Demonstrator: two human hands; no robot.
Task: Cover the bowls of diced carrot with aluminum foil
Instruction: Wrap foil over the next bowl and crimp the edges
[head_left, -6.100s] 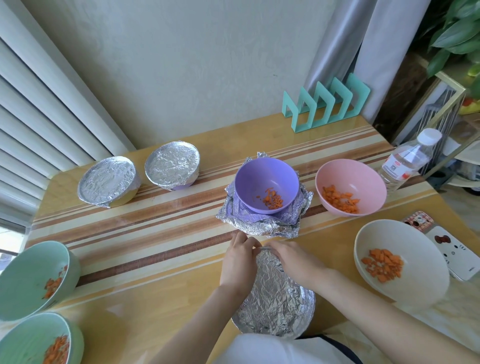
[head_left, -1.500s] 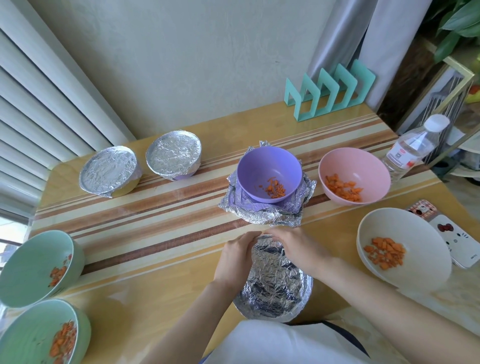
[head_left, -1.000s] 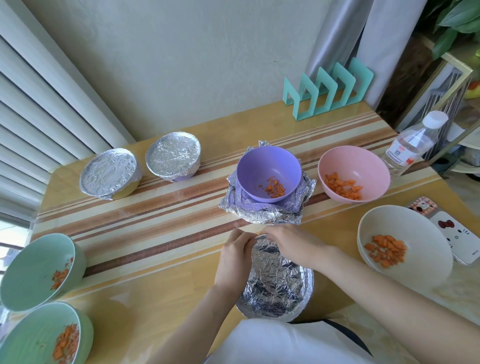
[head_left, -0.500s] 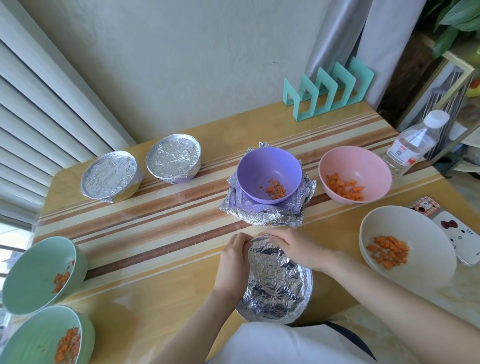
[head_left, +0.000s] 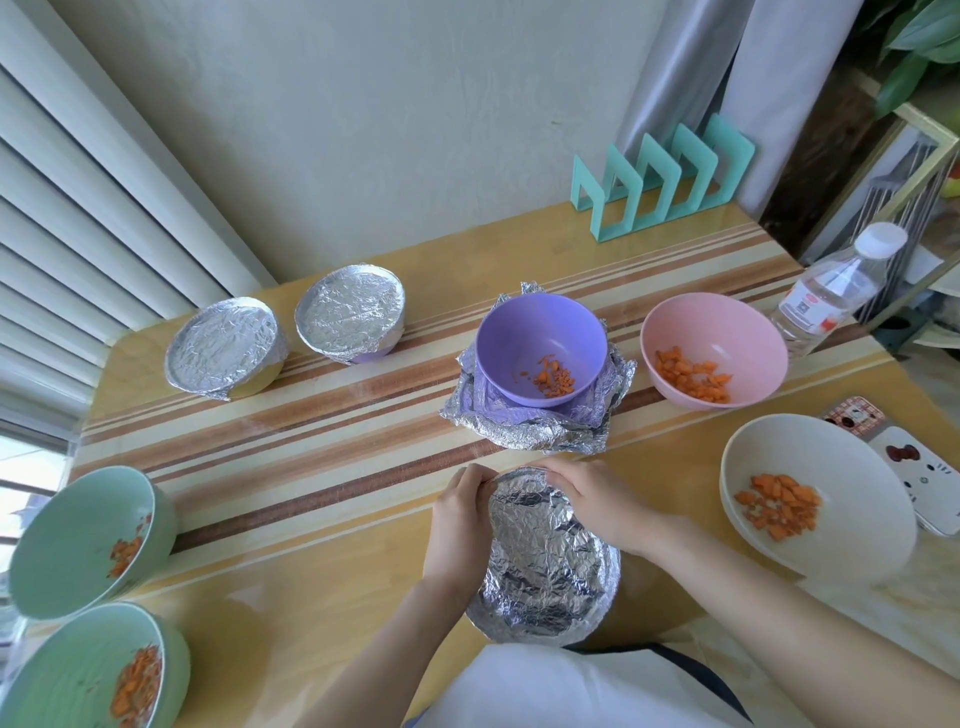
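A person's two bare hands work at a foil-wrapped round bowl (head_left: 545, 561) standing at the near edge of a striped wooden worktop (head_left: 322, 431), directly in front of the body. The left hand (head_left: 457, 514) cups the bowl's left rim. The right hand (head_left: 587, 499) lies over the far right rim. Both sets of fingers are pressed together against the crinkled aluminium foil at the far edge, where the two hands nearly meet; the grip looks like pinching the sheet down around the rim.

Just beyond the fingertips, almost touching the covered bowl, sits an open purple plastic bowl of diced carrot (head_left: 540, 353) resting on a loose crumpled sheet of foil (head_left: 530, 431). It lies straight ahead of both hands, about equally near to each, and is probably the next one to wrap. Nothing stands between.

To its right are an open pink bowl of carrot (head_left: 714, 353) and an open cream bowl of carrot (head_left: 815, 504). At far left, two foil-covered bowls (head_left: 285, 338) look finished. At near left are two open green bowls of carrot (head_left: 88, 613). A clear plastic water bottle (head_left: 831, 296) stands by the right edge.
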